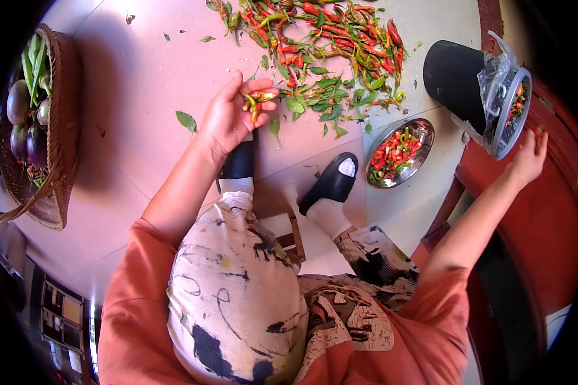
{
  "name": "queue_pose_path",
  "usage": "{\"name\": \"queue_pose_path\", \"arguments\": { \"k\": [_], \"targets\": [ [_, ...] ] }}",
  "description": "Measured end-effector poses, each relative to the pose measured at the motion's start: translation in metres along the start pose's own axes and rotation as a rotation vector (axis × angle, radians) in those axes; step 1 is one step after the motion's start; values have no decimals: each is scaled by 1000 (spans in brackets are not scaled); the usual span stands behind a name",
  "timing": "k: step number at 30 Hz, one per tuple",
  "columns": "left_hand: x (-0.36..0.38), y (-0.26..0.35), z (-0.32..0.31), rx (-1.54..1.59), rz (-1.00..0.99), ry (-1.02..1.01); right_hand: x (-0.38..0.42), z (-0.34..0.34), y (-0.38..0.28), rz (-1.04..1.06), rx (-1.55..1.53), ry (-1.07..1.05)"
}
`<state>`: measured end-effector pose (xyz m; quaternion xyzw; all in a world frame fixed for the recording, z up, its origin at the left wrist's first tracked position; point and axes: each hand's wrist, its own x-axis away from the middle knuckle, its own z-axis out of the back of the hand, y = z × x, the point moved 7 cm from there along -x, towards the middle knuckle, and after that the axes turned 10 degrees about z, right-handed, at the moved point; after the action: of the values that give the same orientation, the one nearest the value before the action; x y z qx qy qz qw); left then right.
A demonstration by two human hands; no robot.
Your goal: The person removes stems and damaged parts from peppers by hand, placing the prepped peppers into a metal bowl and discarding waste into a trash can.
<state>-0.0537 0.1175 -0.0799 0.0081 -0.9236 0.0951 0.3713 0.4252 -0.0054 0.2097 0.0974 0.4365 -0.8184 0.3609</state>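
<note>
My left hand (pixel 237 109) is turned palm up, its fingers curled around a few small yellow-green and orange chili peppers (pixel 255 106). It hovers above the floor, just left of a large spread of red and green chili peppers (pixel 331 38) mixed with leaves. On the far right, my right hand (pixel 528 157) is beside the rim of a black bin (pixel 456 72) lined with clear plastic. Its fingers are stretched out and apart, and I see nothing clearly held in them. Bits of red and green show inside the bin's mouth.
A steel bowl (pixel 424 153) of cut red and green peppers sits on the floor near my black slipper (pixel 331 183). At left stands a wicker basket (pixel 61 128) with eggplants (pixel 19 102) and green pods. Red wooden furniture (pixel 520 218) lies along the right.
</note>
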Motion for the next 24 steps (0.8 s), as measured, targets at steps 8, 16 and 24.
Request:
{"name": "queue_pose_path", "arguments": {
  "k": [8,16,24],
  "targets": [
    [-4,0,-56,-144,-163,-37,242,-186,-57,-991,-937,-345],
    [18,-43,-129,-1827,-931,-14,358,-240,-108,-1371,-1524,78],
    [11,-100,-122,-2176,-783,-549,317,-88,31,-1289,-1215,292]
  ]
}}
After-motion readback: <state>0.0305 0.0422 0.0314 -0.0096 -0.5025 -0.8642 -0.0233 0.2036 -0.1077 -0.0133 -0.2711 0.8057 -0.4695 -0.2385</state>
